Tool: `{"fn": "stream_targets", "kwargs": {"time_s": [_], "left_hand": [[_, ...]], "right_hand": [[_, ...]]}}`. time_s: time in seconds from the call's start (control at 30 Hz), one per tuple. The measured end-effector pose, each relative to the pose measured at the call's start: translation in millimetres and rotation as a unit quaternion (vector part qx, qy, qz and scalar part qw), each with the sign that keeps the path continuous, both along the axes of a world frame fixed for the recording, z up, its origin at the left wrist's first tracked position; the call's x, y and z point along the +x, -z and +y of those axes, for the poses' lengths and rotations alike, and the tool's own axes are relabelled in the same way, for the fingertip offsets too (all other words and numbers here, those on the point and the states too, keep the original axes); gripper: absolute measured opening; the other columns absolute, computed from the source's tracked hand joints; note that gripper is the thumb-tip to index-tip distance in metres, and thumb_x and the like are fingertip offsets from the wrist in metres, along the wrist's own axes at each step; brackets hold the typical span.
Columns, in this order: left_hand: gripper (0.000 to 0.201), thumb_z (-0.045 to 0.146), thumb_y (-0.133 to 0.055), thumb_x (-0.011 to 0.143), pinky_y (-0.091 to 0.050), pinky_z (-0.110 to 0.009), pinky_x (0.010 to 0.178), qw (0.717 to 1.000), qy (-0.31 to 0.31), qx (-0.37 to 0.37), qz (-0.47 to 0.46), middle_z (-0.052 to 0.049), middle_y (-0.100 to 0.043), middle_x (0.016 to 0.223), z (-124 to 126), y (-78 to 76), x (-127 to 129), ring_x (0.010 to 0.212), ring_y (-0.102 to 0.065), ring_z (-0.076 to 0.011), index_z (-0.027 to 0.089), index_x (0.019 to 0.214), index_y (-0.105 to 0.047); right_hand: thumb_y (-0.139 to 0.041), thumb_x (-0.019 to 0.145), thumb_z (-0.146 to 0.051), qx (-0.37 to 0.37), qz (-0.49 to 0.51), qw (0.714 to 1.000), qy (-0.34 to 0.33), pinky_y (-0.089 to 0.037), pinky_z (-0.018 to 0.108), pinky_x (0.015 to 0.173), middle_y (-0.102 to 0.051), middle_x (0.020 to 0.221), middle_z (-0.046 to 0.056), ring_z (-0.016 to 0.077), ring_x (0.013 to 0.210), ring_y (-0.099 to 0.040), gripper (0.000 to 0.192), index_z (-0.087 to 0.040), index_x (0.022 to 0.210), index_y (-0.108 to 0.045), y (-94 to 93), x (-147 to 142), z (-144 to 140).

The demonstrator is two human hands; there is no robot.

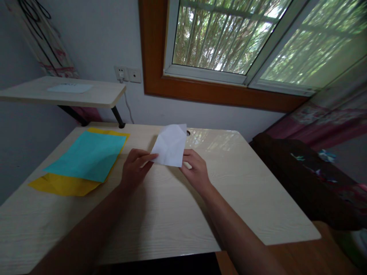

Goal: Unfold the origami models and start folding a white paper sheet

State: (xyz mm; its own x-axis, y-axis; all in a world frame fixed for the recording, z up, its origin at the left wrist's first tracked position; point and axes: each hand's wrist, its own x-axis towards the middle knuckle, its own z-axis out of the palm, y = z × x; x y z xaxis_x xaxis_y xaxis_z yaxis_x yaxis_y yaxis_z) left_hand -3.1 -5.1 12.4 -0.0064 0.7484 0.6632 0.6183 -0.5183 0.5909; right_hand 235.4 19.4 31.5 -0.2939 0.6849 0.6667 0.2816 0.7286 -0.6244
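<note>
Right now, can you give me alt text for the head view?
Both hands, left hand and right hand, hold a folded white paper up over a pale wooden desk. A teal sheet lies on a yellow sheet at left, below a window.

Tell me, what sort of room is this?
Probably a bedroom or study at home: a pale wooden desk under a wood-framed window, a wall shelf, and floral bedding at the right. Both hands hold a folded white paper.
</note>
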Motion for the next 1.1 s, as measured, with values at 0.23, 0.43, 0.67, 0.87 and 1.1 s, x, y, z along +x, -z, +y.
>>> {"fn": "stream_targets", "kwargs": {"time_s": [0.23, 0.43, 0.67, 0.87, 1.1], "left_hand": [[0.02, 0.022, -0.064, 0.094, -0.059, -0.034, 0.087, 0.995, 0.062, 0.071, 0.04, -0.006, -0.054, 0.115, 4, 10.9, 1, 0.1, -0.061, -0.0161, 0.031, 0.108, -0.074], [0.03, 0.026, -0.075, 0.086, -0.056, -0.045, 0.101, 0.987, 0.157, 0.038, 0.021, -0.009, -0.052, 0.132, 5, 12.4, 8, 0.123, -0.055, -0.0255, 0.027, 0.116, -0.07], [0.066, 0.035, -0.081, 0.079, -0.059, -0.037, 0.09, 0.93, 0.12, -0.117, -0.326, -0.012, -0.041, 0.152, 13, 18.8, 14, 0.109, -0.067, -0.0219, 0.03, 0.136, -0.047], [0.088, 0.033, -0.084, 0.075, -0.058, -0.037, 0.085, 0.874, 0.08, -0.229, -0.421, -0.015, -0.066, 0.129, 24, 26.9, 3, 0.099, -0.071, -0.0229, 0.026, 0.148, -0.034], [0.078, 0.034, -0.084, 0.073, -0.06, -0.034, 0.077, 0.861, 0.048, -0.27, -0.429, -0.002, -0.072, 0.081, 22, 20.2, -2, 0.079, -0.07, -0.0193, 0.021, 0.143, -0.051]], "right_hand": [[-0.081, 0.076, -0.051, -0.111, 0.134, 0.985, -0.008, -0.045, 0.046, 0.105, -0.058, 0.124, 0.01, 0.0285, 0.122, -0.054, 0.03, -0.026, 0.09, -0.072, 23.9, -10, -1], [-0.081, 0.077, -0.037, -0.246, 0.253, 0.936, 0.013, -0.05, 0.039, 0.098, -0.06, 0.125, 0.005, 0.0228, 0.113, -0.06, 0.027, -0.024, 0.093, -0.064, 37.2, -15, 4], [-0.088, 0.067, -0.028, -0.384, 0.243, 0.883, -0.121, -0.058, 0.035, 0.076, -0.055, 0.141, 0.007, 0.0197, 0.091, -0.069, 0.09, -0.037, 0.142, -0.04, 50.0, -15, 7], [-0.083, 0.073, -0.027, -0.422, 0.16, 0.868, -0.207, -0.055, 0.033, 0.075, -0.071, 0.099, 0.001, 0.0183, 0.082, -0.068, 0.11, -0.034, 0.157, -0.014, 51.7, -12, 6], [-0.079, 0.076, -0.031, -0.414, 0.103, 0.894, -0.14, -0.05, 0.028, 0.07, -0.072, 0.088, -0.001, 0.0164, 0.076, -0.065, 0.071, -0.027, 0.14, -0.05, 51.8, 2, 14]]}}
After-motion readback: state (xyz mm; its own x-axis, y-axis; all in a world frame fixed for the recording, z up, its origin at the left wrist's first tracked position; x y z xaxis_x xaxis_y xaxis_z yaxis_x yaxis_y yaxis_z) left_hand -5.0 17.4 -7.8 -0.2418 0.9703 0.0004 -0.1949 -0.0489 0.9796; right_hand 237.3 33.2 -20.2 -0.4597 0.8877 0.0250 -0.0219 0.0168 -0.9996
